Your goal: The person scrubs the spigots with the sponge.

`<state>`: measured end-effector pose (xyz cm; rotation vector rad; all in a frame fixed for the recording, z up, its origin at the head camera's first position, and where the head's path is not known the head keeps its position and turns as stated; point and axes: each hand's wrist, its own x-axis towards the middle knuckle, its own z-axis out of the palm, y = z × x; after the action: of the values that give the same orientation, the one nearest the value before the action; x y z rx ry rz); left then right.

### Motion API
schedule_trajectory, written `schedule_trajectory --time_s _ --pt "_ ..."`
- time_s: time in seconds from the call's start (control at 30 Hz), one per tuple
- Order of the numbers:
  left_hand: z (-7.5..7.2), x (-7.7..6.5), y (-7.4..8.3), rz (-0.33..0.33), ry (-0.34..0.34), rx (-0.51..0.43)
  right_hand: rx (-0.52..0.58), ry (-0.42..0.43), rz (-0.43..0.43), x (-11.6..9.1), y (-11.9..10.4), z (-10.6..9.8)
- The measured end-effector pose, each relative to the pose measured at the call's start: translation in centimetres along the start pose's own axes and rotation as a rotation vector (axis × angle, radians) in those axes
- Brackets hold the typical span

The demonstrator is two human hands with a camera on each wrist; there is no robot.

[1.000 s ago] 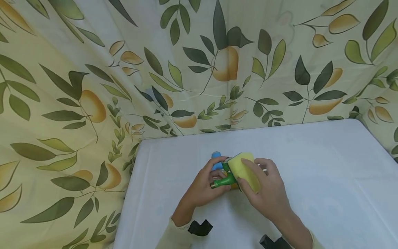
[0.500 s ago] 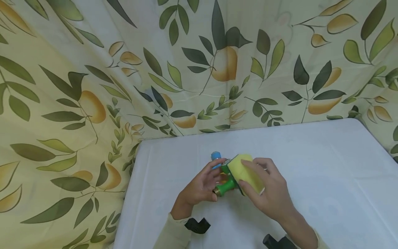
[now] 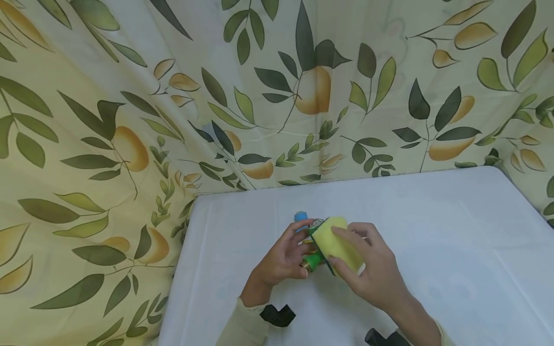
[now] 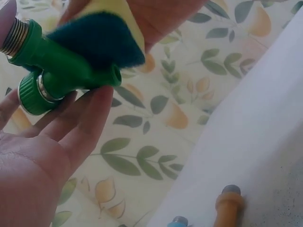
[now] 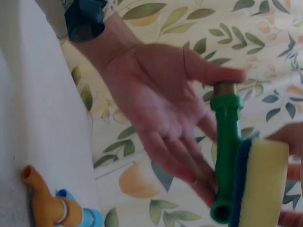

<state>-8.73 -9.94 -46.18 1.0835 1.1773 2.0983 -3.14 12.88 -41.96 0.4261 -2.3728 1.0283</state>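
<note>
A green plastic tap (image 4: 66,71) with a brass threaded end is held in the air by my left hand (image 3: 281,259). In the right wrist view, the thumb (image 5: 222,73) presses the threaded end while the fingers support the opposite side near the spout. My right hand (image 3: 376,271) grips a yellow sponge (image 3: 339,247) by its soft side. The sponge's dark green scouring face (image 4: 102,40) lies against the tap body. From the head view the sponge hides much of the tap.
On the white table (image 3: 433,230) beyond the hands lie an orange tap (image 5: 47,203) and a blue tap (image 5: 90,217). The blue one (image 3: 300,216) partly shows behind the left fingers in the head view. A leaf-patterned curtain (image 3: 259,96) hangs behind the table.
The tap's threaded end has moved slightly right and toward me. The sponge has shifted a little down and left over the tap. Both hands keep their holds.
</note>
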Motion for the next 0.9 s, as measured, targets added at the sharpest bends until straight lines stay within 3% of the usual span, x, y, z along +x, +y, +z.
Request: schedule_trajectory --time_s 0.13,0.27,0.43,0.6,0.73,0.9 --pt "0.04 -0.01 -0.05 0.006 0.016 0.008 -0.001 0.022 -0.009 -0.04 -0.02 0.13" --pt "0.06 -0.06 -0.12 0.013 0.037 0.008 0.025 -0.018 -0.071 -0.35 -0.17 0.14" --pt "0.15 0.13 -0.22 0.032 0.06 0.008 0.014 0.027 -0.048 -0.39 -0.14 0.45" --pt "0.14 0.36 -0.29 0.072 0.091 0.031 0.069 -0.027 -0.159 -0.66 -0.16 0.58" --pt "0.16 0.46 -0.28 0.076 0.114 0.028 0.049 -0.012 -0.11 -0.64 -0.19 0.49" --pt "0.23 0.5 -0.39 0.082 0.141 0.058 0.122 -0.085 -0.154 -0.8 -0.37 0.08"
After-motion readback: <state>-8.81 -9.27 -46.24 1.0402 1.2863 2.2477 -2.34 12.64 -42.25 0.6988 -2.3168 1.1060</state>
